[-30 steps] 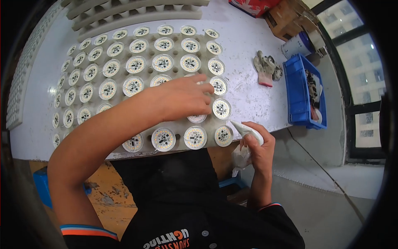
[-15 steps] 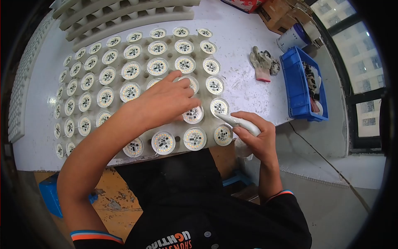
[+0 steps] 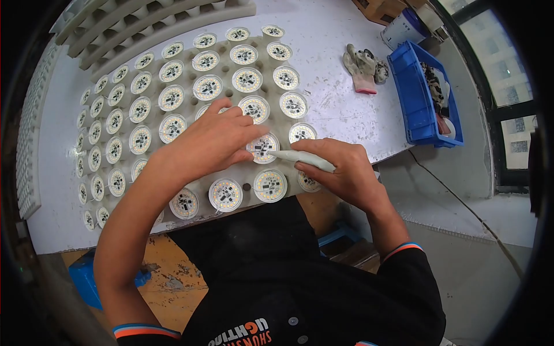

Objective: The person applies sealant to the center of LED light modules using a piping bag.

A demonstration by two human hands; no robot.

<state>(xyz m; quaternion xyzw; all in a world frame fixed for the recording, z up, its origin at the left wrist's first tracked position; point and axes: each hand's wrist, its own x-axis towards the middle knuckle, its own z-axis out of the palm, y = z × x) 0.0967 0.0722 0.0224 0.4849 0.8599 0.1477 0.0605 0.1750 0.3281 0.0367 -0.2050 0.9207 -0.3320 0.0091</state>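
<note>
Rows of round LED bulbs with bare circuit boards stand upright in a pale foam tray. The thumb and forefinger of my left hand are at the upper and left rim of one LED bulb, closed about its edge; its other fingers reach over the bulbs behind. In my right hand is a white tube with a tapered tip, gripped between thumb and fingers. The tip points left and reaches the middle of that bulb's board. My right hand partly covers a bulb at the tray's near right corner.
More foam trays are stacked at the back left, and another stands along the left edge. On the right lie work gloves, beside a blue crate holding odds and ends. A white bucket stands behind it.
My right hand has moved left and up, carrying the white tube's tip from the right-hand column's bulb onto the bulb at my left fingers. The view has shifted slightly.
</note>
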